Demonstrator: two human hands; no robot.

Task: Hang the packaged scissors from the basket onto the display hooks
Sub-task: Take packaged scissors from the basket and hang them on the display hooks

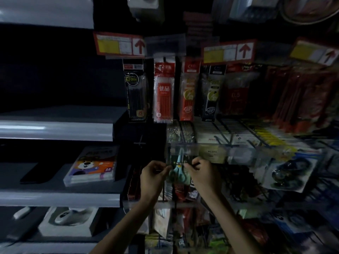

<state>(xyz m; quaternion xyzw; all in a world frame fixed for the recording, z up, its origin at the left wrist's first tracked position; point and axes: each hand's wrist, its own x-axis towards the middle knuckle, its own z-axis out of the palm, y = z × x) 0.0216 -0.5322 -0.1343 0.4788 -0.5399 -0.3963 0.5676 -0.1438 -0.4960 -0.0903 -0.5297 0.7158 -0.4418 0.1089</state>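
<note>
We pinch the packaged scissors [178,166] by both side edges, left hand [153,172] and right hand [200,171], just below a clear price strip [211,150]. We judge the hanging under way; next, its hole must meet a hook we cannot make out.

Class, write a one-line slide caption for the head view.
Left hand and right hand pinch packaged scissors below hanging pen packs.

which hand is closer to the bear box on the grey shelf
Left. The left hand is to the right of the bear box, pinching the near edge of the packaged scissors. The right hand pinches the pack's other edge, farther right.
</note>
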